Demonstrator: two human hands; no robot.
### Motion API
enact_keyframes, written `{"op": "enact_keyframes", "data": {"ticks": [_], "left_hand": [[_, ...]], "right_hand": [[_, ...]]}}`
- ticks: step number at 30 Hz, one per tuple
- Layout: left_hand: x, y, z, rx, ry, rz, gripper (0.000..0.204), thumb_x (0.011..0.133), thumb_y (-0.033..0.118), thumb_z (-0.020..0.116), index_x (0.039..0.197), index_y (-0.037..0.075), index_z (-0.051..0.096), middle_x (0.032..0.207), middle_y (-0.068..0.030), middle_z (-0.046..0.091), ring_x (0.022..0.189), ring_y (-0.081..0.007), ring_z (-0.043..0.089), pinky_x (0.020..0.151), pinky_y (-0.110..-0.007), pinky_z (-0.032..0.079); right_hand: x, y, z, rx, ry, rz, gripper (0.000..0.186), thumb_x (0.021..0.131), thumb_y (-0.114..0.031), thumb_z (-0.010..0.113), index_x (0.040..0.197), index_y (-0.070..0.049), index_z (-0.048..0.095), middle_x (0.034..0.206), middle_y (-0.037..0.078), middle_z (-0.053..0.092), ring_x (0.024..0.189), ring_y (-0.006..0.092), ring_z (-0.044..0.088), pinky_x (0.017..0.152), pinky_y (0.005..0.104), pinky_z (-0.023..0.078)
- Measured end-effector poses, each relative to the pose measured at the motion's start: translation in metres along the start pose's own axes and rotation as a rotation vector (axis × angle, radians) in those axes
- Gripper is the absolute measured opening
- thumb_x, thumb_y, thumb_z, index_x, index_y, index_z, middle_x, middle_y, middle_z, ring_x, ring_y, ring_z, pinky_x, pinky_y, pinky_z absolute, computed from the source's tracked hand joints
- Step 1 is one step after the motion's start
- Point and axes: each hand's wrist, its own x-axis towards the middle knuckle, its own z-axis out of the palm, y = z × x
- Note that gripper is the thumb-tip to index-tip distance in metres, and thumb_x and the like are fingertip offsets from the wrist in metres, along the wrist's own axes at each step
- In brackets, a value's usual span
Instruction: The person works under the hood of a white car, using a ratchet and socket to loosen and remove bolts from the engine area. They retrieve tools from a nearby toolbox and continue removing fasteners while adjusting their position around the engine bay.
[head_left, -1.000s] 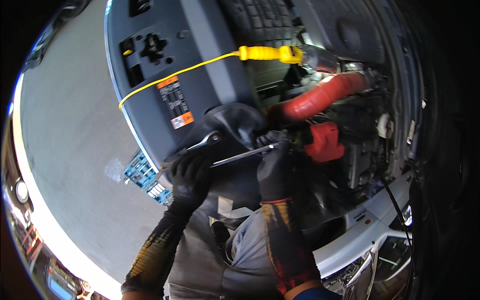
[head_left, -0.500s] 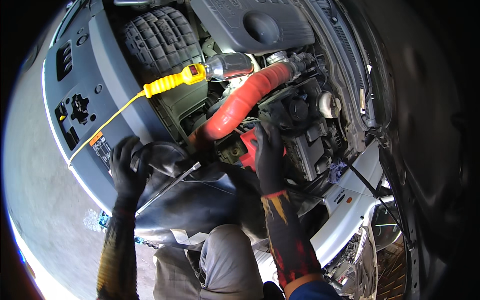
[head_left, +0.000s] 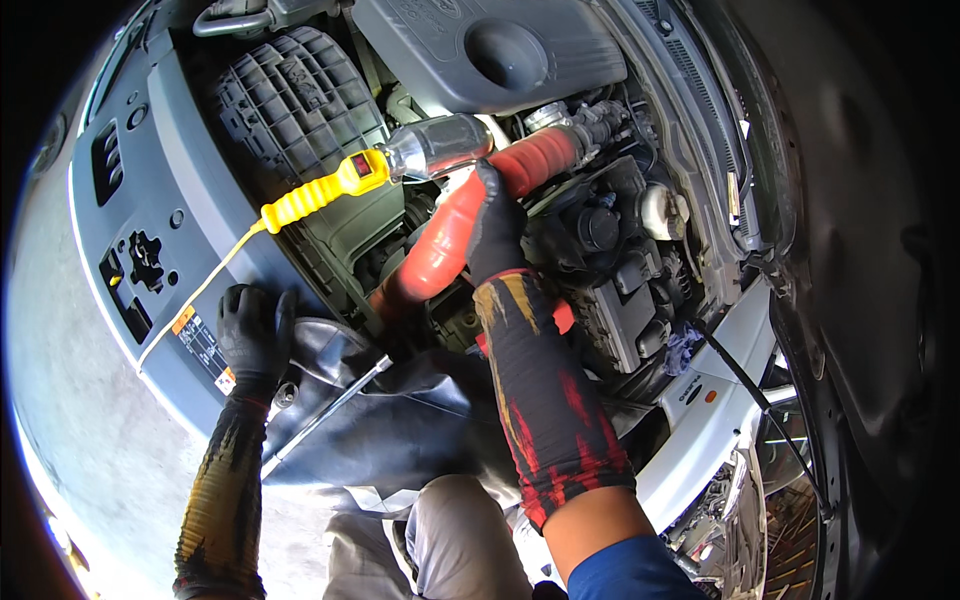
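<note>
My left hand (head_left: 256, 335), in a black work glove, rests on the grey front panel (head_left: 215, 260) of the car, its thumb apart from the fingers. My right hand (head_left: 497, 225), also gloved, reaches over the engine bay and lies against the thick red hose (head_left: 437, 245). Its fingertips are close to the clear head of a yellow-handled work lamp (head_left: 325, 190), and how they are bent is largely hidden. Under the right forearm, a red piece (head_left: 563, 317) shows in part. A long silver metal bar (head_left: 330, 412) lies on the black cover sheet (head_left: 410, 430) beside my left hand.
A dark plastic engine cover (head_left: 490, 55) and a ribbed black housing (head_left: 300, 95) stand at the far side. The lamp's yellow cord (head_left: 190, 300) crosses the front panel. A white-capped reservoir (head_left: 662, 212) and a crumpled blue-purple rag (head_left: 683, 350) are at the right.
My right hand has left the red piece and moved farther in, onto the red hose by the lamp. The left hand has shifted from the black sheet's edge onto the panel.
</note>
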Motion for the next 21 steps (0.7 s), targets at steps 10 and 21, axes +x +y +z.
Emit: {"op": "enact_keyframes", "data": {"ticks": [10,21], "left_hand": [[-0.001,0.004,0.0,-0.009,0.012,-0.016,0.032,0.091,0.03,0.082,0.088,0.004,0.063,0.093,-0.0157,0.064,0.089,-0.0406,0.061,0.08,-0.052,0.049],[0.001,0.004,-0.003,0.021,-0.03,-0.03,0.029,0.092,0.028,0.08,0.09,0.004,0.064,0.098,-0.0173,0.066,0.095,-0.043,0.062,0.084,-0.054,0.05]], "right_hand": [[-0.005,-0.001,0.005,-0.124,0.097,-0.124,0.083,0.082,-0.062,0.082,0.122,0.01,0.073,0.121,0.02,0.077,0.111,0.0275,0.072,0.099,0.0417,0.056],[0.012,0.011,-0.034,0.621,-0.588,0.29,0.05,0.087,-0.048,0.083,0.12,-0.013,0.069,0.108,0.007,0.074,0.101,0.0284,0.073,0.092,0.0494,0.062]]}}
